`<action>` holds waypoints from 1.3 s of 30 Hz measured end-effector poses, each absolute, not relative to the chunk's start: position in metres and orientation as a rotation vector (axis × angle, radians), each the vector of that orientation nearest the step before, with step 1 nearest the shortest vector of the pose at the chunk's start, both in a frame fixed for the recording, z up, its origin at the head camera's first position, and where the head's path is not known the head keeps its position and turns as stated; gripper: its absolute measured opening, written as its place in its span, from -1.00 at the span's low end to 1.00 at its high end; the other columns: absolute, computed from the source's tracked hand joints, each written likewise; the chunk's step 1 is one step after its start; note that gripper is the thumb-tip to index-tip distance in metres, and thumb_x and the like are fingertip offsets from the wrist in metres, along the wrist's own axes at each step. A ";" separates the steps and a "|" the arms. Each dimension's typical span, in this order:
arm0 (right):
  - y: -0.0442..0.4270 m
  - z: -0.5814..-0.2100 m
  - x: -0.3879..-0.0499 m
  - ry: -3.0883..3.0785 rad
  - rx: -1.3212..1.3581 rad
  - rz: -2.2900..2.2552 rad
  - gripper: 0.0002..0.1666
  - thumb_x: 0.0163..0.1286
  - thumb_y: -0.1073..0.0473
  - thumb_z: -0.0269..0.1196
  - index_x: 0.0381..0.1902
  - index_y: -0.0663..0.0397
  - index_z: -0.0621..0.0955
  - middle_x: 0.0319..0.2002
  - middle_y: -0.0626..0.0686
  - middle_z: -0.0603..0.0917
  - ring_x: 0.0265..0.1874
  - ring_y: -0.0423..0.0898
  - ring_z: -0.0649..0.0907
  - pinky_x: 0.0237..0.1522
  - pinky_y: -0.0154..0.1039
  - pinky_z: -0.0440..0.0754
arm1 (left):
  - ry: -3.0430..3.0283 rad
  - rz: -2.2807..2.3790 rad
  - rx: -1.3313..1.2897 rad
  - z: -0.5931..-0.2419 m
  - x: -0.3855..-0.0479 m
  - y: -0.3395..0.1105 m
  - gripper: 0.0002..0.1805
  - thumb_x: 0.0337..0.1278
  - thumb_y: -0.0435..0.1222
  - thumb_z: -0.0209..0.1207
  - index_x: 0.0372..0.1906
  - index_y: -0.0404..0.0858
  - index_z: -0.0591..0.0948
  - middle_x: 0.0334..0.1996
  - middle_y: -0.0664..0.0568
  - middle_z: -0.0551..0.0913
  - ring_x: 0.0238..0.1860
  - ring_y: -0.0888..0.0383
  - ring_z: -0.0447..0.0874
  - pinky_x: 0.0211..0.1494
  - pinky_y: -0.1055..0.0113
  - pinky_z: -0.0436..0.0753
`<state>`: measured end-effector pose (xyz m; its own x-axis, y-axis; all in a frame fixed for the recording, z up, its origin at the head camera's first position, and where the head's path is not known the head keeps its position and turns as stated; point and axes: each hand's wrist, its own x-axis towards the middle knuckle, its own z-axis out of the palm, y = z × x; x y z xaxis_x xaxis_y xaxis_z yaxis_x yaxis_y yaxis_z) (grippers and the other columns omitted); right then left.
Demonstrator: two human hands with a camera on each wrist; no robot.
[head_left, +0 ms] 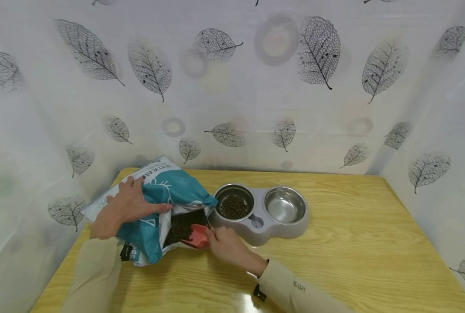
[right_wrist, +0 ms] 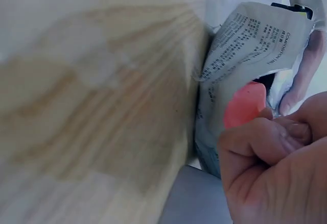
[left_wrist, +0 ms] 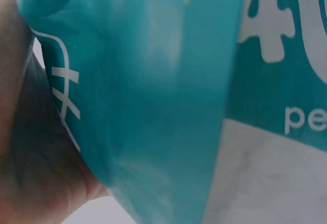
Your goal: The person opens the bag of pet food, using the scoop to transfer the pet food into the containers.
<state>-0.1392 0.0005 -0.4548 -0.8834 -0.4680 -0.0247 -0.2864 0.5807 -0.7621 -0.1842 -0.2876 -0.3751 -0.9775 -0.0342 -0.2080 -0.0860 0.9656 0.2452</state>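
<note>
A teal and white pet food bag [head_left: 185, 187] lies on its side at the table's left, its mouth facing right with brown kibble [head_left: 179, 228] inside. My left hand [head_left: 128, 204] holds the bag from above, thumb along the rim of the mouth; the left wrist view shows the bag's teal side [left_wrist: 153, 81] close up. With curled fingers, my right hand [head_left: 230, 248] grips the handle of a red scoop [head_left: 198, 236], whose front is in the bag's mouth. The right wrist view also shows the scoop [right_wrist: 245, 105] beside the printed bag [right_wrist: 250, 45]. My fingers hide its handle.
Right of the bag stands a grey double bowl stand [head_left: 259, 232]. Its left steel bowl [head_left: 234, 189] contains kibble; the right bowl [head_left: 285, 204] shows bare metal. A small black clip [head_left: 260, 293] lies by my right sleeve. Leaf-patterned sheeting [head_left: 252, 100] surrounds the wooden table [head_left: 353, 243].
</note>
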 end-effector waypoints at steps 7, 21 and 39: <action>0.007 -0.456 -0.133 2.512 -0.624 -1.315 -0.39 0.67 0.01 -0.04 -0.69 -0.04 0.36 -0.72 -0.18 0.28 -0.73 -0.30 0.28 -0.62 -0.40 0.22 | 2.905 0.371 -0.090 -0.374 -0.185 -0.287 0.54 -0.17 0.58 0.20 0.57 -0.53 -0.02 0.50 -0.64 -0.06 0.47 -0.69 -0.15 0.24 -0.74 0.07; 0.020 -0.454 -0.127 2.469 -0.574 -1.429 -0.38 0.69 0.00 -0.04 -0.63 0.10 0.48 -0.69 -0.17 0.33 -0.70 -0.31 0.29 -0.54 -0.41 0.27 | 2.906 0.366 -0.093 -0.372 -0.184 -0.287 0.52 -0.15 0.57 0.20 0.57 -0.54 -0.02 0.50 -0.65 -0.06 0.46 -0.70 -0.15 0.23 -0.73 0.10; 0.041 -0.447 -0.131 2.320 -0.439 -1.696 -0.54 0.60 0.21 -0.03 -0.53 0.28 0.51 -0.71 -0.12 0.30 -0.76 -0.29 0.27 -0.72 -0.39 0.24 | 2.909 0.382 -0.075 -0.374 -0.184 -0.288 0.53 -0.15 0.58 0.19 0.57 -0.54 -0.03 0.50 -0.65 -0.08 0.46 -0.70 -0.16 0.22 -0.75 0.07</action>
